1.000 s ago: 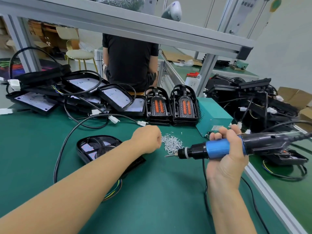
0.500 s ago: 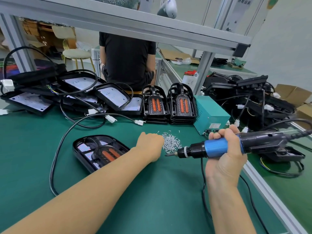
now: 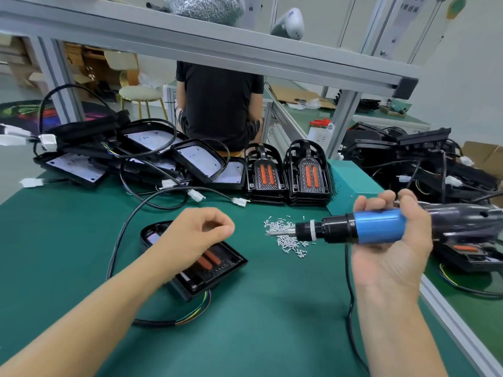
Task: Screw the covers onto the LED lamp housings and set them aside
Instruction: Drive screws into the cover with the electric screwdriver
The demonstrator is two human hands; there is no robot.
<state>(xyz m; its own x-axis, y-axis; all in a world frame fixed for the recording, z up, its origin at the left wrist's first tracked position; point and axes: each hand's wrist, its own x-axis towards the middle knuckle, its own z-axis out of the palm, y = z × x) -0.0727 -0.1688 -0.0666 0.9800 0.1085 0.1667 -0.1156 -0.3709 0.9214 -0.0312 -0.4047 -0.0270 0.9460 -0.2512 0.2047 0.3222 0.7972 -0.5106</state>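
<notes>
1. Your right hand (image 3: 389,240) is wrapped round the blue barrel of the electric screwdriver (image 3: 364,227), held level with its bit pointing left over the pile of screws (image 3: 285,236).
2. Your left hand (image 3: 196,235) hovers above the lamp housing (image 3: 215,270); its fingers are curled with thumb and forefinger tips together, and whether they pinch a screw cannot be told.
3. That lamp housing lies flat on the green counter (image 3: 258,336), its cover with two orange strips facing up.
4. Two stacks of covers (image 3: 288,175) stand behind the screws, beside a teal box (image 3: 351,180).
</notes>
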